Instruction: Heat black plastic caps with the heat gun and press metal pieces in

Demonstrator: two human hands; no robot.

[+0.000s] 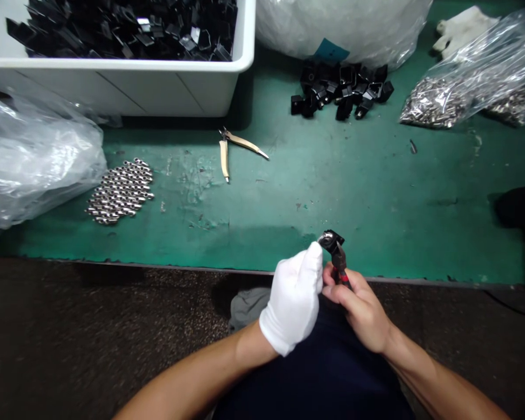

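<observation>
Plastic bagging (35,169), clear and crumpled, covers the far left of the surface (398,192), beside a cluster of shiny metal sleeves (121,191). Behind stands a white bin (126,87) heaped with black plastic parts (131,32). Next, cream-handled pliers (224,154) lie spread in a V, nose towards the bin. The white-gloved left hand (293,297) has its grip pinched on the shiny metal end of a small black fitting (332,241) by the surface's near edge; that end points left. Red-handled pliers (340,262) meet the fitting, nose away from the person, long axis roughly front to back; whether their jaws bite, I cannot tell. The bare right hand (365,312) has its grip wrapped around their handles. Farther right are heaped black caps (341,87), then a clear bag of metal fittings (437,102). Green paint on the surface is scuffed; the floor (91,326) is dark and speckled.
</observation>
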